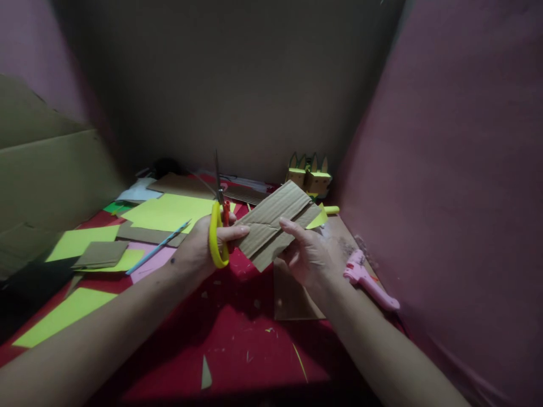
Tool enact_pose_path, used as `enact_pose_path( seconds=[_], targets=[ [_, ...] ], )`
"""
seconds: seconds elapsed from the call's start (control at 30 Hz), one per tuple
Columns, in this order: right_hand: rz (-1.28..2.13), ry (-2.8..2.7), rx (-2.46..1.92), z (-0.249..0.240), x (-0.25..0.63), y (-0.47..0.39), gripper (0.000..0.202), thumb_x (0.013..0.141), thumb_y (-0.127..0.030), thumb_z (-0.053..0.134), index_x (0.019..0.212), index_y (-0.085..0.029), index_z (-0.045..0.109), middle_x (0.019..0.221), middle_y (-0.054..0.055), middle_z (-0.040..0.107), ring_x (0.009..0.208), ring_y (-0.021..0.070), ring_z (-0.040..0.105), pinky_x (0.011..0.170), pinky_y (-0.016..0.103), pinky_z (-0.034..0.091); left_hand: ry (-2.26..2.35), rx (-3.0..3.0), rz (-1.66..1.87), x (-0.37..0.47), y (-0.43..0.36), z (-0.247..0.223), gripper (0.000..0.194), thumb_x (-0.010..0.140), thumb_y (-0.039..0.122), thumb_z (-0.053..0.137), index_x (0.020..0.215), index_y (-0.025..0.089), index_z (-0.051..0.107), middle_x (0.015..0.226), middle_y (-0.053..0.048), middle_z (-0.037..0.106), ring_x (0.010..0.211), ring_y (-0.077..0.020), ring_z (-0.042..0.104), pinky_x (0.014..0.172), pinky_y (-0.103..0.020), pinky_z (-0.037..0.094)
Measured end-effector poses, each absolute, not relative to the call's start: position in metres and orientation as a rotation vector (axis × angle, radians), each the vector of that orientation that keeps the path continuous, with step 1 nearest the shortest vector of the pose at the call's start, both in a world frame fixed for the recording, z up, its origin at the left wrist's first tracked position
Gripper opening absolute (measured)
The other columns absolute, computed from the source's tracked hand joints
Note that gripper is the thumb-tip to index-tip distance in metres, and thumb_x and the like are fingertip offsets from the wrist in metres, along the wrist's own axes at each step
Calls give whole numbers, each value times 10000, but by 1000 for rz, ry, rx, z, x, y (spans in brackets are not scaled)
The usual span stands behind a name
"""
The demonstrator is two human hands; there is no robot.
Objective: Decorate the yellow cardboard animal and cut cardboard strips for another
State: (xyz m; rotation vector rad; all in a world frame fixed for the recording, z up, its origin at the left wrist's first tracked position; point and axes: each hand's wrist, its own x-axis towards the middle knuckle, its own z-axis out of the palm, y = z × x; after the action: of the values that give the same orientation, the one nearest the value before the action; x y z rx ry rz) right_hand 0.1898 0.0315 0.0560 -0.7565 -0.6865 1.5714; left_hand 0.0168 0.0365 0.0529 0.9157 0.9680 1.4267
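Observation:
Held up over the table is a rectangular cardboard piece with ridged lines and a raised strip along one side. My right hand grips its lower right edge, thumb on top and the other fingers mostly hidden beneath. My left hand is closed round scissors with one yellow and one red handle loop, blades pointing upward. The left thumb also presses on the cardboard's left corner. Below the right hand lies another flat cardboard sheet.
Yellow paper, a blue pencil-like stick and a small cardboard piece lie left. A pink glue gun rests right. Behind stands a small cardboard model with pointed tops. Scraps dot the red tabletop.

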Motion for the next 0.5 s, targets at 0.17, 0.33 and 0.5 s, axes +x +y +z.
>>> enact_pose_path(
  seconds=[0.17, 0.33, 0.5],
  targets=[
    [1509, -550, -839, 54, 187, 32, 354, 492, -152, 847, 813, -208, 708, 735, -30, 782, 664, 184, 709, 579, 278, 559, 930, 873, 1435, 18, 44, 36, 459, 491, 119, 936, 767, 192, 576, 567, 88, 599, 484, -64, 568, 470, -155, 432],
    [1544, -528, -806, 48, 187, 33, 325, 507, -133, 841, 792, -193, 698, 727, -6, 782, 676, 199, 709, 652, 325, 590, 928, 844, 1411, 20, 46, 25, 458, 481, 143, 955, 761, 192, 596, 584, 67, 628, 531, -92, 623, 529, -175, 497],
    [1571, -472, -845, 44, 193, 37, 278, 541, -122, 800, 793, -185, 701, 693, -14, 762, 631, 174, 674, 646, 316, 581, 952, 832, 1400, 21, 47, 19, 449, 465, 156, 970, 730, 190, 610, 620, 54, 628, 562, -93, 616, 559, -186, 504]
  ],
)
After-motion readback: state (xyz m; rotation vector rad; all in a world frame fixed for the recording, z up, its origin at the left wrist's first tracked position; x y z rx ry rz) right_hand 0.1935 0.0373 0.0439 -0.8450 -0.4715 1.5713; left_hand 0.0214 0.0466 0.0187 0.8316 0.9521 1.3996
